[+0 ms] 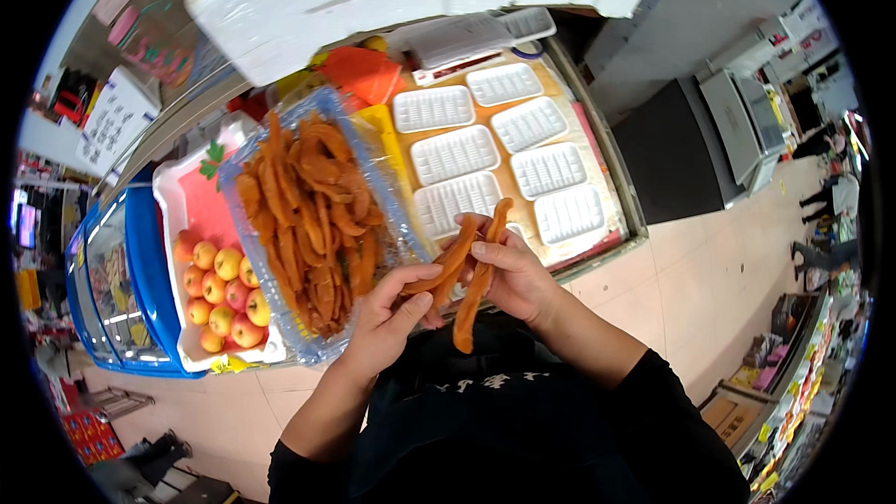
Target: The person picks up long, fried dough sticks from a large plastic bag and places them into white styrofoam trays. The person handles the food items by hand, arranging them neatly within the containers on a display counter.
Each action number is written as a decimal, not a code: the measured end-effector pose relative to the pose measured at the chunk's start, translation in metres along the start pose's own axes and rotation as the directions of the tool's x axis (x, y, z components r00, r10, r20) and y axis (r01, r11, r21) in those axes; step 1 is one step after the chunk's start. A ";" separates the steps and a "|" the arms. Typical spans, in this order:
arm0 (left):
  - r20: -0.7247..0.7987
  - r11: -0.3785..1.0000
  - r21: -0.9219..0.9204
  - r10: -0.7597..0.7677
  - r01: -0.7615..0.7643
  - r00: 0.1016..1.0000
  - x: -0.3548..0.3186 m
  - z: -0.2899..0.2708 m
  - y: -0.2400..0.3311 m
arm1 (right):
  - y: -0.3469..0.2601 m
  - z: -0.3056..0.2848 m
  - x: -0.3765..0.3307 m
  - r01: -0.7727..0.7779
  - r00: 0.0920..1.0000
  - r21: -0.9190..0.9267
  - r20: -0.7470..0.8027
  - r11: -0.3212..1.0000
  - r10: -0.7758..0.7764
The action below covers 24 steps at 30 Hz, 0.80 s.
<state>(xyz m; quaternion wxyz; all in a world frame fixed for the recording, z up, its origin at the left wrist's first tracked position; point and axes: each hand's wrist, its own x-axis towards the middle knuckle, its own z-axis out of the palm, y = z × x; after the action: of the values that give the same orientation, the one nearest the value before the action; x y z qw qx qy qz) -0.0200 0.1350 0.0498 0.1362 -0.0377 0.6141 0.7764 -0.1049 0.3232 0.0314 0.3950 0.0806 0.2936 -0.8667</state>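
Long orange-brown strips that look like dried sweet potato are in both my hands, in front of my chest. My left hand (385,315) is closed around the lower part of a bent strip (456,254). A longer strip (474,297) is pinched between the thumb and fingers of my right hand (519,273), its lower end hanging down. To the left lies a heap of the same strips (313,215) in a blue basket (397,207) covered with clear plastic. White ribbed foam trays (455,154) stand in two columns just beyond my hands, several of them, with nothing in them.
Left of the basket, apples (224,294) fill the near part of a white foam box (191,345). A blue-framed freezer (154,271) stands farther left. A large white foam box (411,0) spans the far side. At right are a black surface (667,154) and tiled floor (644,317).
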 end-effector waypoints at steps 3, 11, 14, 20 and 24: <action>-0.065 0.994 -0.078 -0.087 0.082 0.994 0.016 0.031 0.000 | -0.010 -0.023 -0.014 0.035 0.989 -0.102 -0.138 0.994 -0.049; -0.244 0.983 0.051 -0.158 0.175 0.957 0.098 0.105 -0.067 | -0.073 -0.115 -0.052 -0.054 0.901 -0.312 -0.425 0.948 -0.089; -0.279 0.820 0.569 0.115 0.068 0.953 0.132 0.126 -0.126 | -0.101 -0.163 -0.068 -0.155 0.858 -0.302 -0.513 0.941 -0.023; -0.297 0.868 0.397 -0.185 0.297 0.937 0.201 0.176 -0.173 | -0.133 -0.251 -0.076 -0.085 0.798 -0.158 -0.602 0.984 -0.028; -0.255 0.774 0.534 -0.237 0.341 0.938 0.225 0.171 -0.211 | -0.161 -0.276 -0.078 -0.071 0.761 -0.114 -0.648 0.991 -0.021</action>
<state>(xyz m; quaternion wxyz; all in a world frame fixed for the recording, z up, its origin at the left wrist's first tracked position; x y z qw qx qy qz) -0.1629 0.3812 -0.1585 0.2052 -0.1566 0.8142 0.5201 -0.1954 0.6135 -0.0931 0.2853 0.3526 0.4674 -0.7589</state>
